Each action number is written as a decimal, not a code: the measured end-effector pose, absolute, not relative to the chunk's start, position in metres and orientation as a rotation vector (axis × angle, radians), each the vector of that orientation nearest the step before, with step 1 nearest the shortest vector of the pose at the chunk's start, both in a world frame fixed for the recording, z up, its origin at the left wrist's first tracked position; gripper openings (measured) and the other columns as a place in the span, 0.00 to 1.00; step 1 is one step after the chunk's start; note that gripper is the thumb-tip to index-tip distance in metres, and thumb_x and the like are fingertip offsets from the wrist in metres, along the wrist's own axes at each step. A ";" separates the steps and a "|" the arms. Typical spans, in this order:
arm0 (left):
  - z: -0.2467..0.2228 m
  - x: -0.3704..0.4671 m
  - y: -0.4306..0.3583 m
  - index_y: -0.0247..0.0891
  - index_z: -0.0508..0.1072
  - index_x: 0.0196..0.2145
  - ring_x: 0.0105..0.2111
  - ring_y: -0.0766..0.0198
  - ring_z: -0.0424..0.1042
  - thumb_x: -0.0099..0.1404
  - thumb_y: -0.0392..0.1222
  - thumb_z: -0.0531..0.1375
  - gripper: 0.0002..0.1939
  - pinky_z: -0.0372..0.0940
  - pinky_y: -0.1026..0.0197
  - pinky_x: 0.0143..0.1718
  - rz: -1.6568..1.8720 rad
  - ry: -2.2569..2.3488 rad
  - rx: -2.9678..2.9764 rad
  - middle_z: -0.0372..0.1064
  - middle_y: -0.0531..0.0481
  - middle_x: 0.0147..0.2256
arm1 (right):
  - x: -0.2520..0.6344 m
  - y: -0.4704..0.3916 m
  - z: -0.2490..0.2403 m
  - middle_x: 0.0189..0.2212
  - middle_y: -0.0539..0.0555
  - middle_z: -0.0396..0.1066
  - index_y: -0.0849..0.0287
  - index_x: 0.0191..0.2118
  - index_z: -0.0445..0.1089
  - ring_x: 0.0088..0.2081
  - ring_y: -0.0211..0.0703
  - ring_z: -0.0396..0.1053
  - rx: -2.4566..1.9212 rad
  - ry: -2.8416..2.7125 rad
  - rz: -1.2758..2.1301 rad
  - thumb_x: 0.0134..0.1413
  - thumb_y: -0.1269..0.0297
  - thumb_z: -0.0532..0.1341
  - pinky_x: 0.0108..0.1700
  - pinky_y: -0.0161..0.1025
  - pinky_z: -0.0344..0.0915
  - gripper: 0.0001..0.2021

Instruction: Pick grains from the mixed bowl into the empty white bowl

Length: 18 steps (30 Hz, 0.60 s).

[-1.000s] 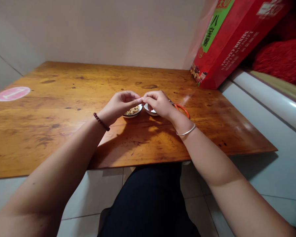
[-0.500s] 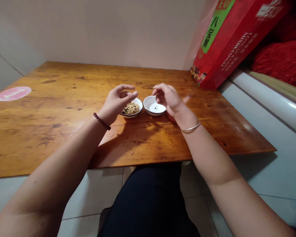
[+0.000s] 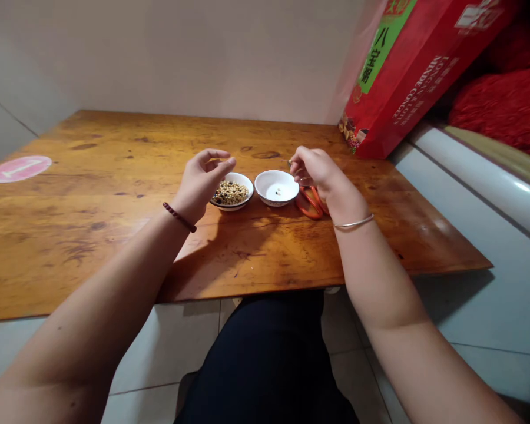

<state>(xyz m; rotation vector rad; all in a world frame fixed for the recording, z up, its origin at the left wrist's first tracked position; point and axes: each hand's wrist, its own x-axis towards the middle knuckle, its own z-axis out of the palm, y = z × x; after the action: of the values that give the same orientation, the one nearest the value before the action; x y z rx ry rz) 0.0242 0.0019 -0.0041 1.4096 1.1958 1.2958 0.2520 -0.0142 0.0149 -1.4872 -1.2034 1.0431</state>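
Observation:
Two white bowls with dark rims stand side by side on the wooden table. The left bowl (image 3: pixel 232 193) holds many pale beans with some dark ones; the right bowl (image 3: pixel 277 187) has only a few small bits at its bottom. My left hand (image 3: pixel 205 178) hovers at the left bowl's left edge, thumb and fingers apart, holding nothing. Just right of the right bowl, my right hand (image 3: pixel 314 171) is closed in a pinch, with something tiny at the fingertips that I cannot make out. Orange loop handles (image 3: pixel 310 204) lie beneath it, partly hidden.
A big red box (image 3: pixel 406 76) leans at the table's back right, beside red fabric (image 3: pixel 503 112) on a pale surface. A pink oval sticker (image 3: pixel 20 169) is on the table (image 3: pixel 115 235) at left. The wall rises behind.
My right hand has moved right, away from over the right bowl, and uncovered its rim and the orange handles. My left hand has shifted slightly left.

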 end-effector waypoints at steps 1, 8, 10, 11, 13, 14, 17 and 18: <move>-0.004 0.025 0.002 0.39 0.72 0.36 0.24 0.69 0.62 0.58 0.39 0.67 0.09 0.54 0.69 0.20 1.296 1.199 1.407 0.68 0.51 0.28 | 0.251 -0.014 0.015 0.21 0.48 0.67 0.58 0.22 0.63 0.19 0.31 0.62 -1.522 -1.222 1.033 0.55 0.66 0.55 0.23 0.31 0.53 0.11; -0.002 0.026 0.000 0.39 0.72 0.34 0.24 0.70 0.62 0.58 0.37 0.66 0.07 0.55 0.69 0.21 1.283 1.221 1.382 0.68 0.51 0.28 | 0.255 -0.003 0.001 0.16 0.51 0.68 0.58 0.19 0.68 0.23 0.39 0.67 -1.865 -1.583 0.632 0.54 0.62 0.55 0.29 0.36 0.58 0.15; -0.001 0.025 0.000 0.39 0.72 0.34 0.24 0.70 0.62 0.58 0.38 0.66 0.07 0.54 0.69 0.21 1.280 1.226 1.388 0.68 0.51 0.28 | 0.255 -0.003 -0.002 0.17 0.53 0.69 0.58 0.19 0.70 0.24 0.41 0.68 -1.937 -1.685 0.574 0.54 0.60 0.55 0.30 0.37 0.58 0.16; -0.001 0.025 0.000 0.39 0.72 0.34 0.24 0.70 0.62 0.58 0.38 0.66 0.07 0.54 0.69 0.20 1.277 1.227 1.394 0.68 0.51 0.28 | 0.254 -0.004 -0.002 0.17 0.53 0.69 0.58 0.20 0.70 0.25 0.42 0.68 -1.961 -1.711 0.548 0.54 0.60 0.55 0.30 0.37 0.58 0.16; -0.002 0.025 0.001 0.39 0.71 0.34 0.23 0.69 0.62 0.58 0.38 0.66 0.07 0.54 0.68 0.20 1.273 1.226 1.412 0.68 0.52 0.28 | 0.252 -0.006 -0.002 0.18 0.54 0.69 0.58 0.20 0.71 0.26 0.43 0.69 -1.992 -1.726 0.483 0.55 0.58 0.55 0.31 0.38 0.58 0.16; -0.002 0.025 0.002 0.39 0.71 0.35 0.23 0.69 0.62 0.58 0.39 0.66 0.08 0.54 0.68 0.20 1.272 1.226 1.420 0.68 0.51 0.28 | 0.251 -0.007 -0.002 0.19 0.55 0.70 0.58 0.20 0.71 0.27 0.43 0.69 -1.998 -1.725 0.452 0.55 0.57 0.56 0.31 0.38 0.58 0.16; -0.007 0.025 0.004 0.40 0.71 0.35 0.24 0.68 0.63 0.59 0.40 0.66 0.08 0.55 0.66 0.21 1.268 1.234 1.443 0.69 0.50 0.30 | 0.249 -0.009 0.000 0.21 0.55 0.70 0.58 0.21 0.71 0.28 0.43 0.69 -1.992 -1.700 0.388 0.56 0.58 0.56 0.32 0.38 0.59 0.16; -0.009 0.025 0.005 0.40 0.71 0.36 0.26 0.68 0.64 0.60 0.40 0.66 0.08 0.57 0.66 0.22 1.282 1.240 1.455 0.70 0.50 0.31 | 0.248 -0.009 0.000 0.22 0.55 0.71 0.58 0.22 0.71 0.28 0.43 0.68 -1.990 -1.690 0.367 0.56 0.59 0.55 0.33 0.38 0.59 0.16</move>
<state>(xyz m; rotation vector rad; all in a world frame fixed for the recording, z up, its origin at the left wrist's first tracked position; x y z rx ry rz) 0.0253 0.0050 -0.0088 1.4548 1.2402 1.2823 0.2484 -0.0092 -0.0001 -1.9904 -1.6896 0.3672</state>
